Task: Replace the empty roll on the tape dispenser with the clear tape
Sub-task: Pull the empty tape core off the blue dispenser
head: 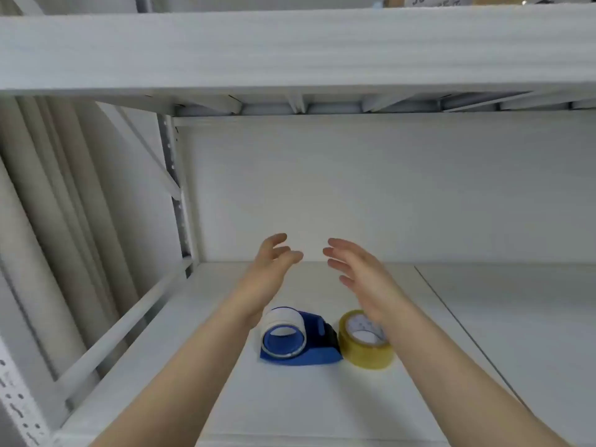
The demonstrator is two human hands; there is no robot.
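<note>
The blue tape dispenser [303, 341] lies on the white shelf board [290, 401], a little below the centre of the frame. On its wheel sits a roll [283, 330] with a whitish outer band; through its hole the blue hub is seen, and I cannot tell how much tape is on it. Just beside the dispenser, to the right and touching or almost touching its dark end, the clear tape [366, 345] lies flat; it looks yellowish and its pale core is open upward. The upper right edge of this roll is covered by the right forearm. Both hands are raised in the air above the two things, holding nothing. The left hand [272, 269] has its fingers spread and slightly curled, the right hand [358, 272] is wide open with the fingers stretched, and the palms face each other with a gap between them. In the upper part of the frame a second white shelf [290, 50] crosses. At the left, pale rolls [48, 221] of some material stand upright behind a perforated post [175, 188]. The picture is slightly blurred, so the dispenser's cutting blade is hard to make out.
</note>
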